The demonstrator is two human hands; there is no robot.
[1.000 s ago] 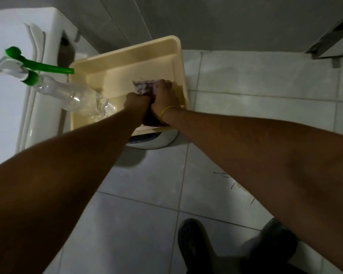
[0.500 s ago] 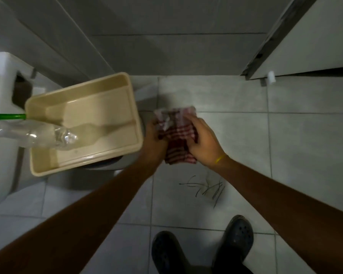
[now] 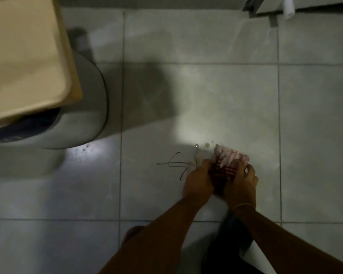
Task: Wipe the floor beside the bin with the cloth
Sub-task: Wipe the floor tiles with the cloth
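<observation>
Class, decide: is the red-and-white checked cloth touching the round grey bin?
Apart. In the head view, the red-and-white checked cloth sits bunched between both hands, with a wide stretch of bare floor tile separating it from the round grey bin.

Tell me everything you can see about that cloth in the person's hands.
The cloth is a soft woven rag, checked in red and white, bunched rather than spread flat. Both hands grip it: the left hand on its left side, the right hand on its right, covering its near part. Its far end sticks out past the fingers, low over the grey floor tiles, next to small droplets and thin dark scribbles. Motion blur hides whether it touches the floor.
</observation>
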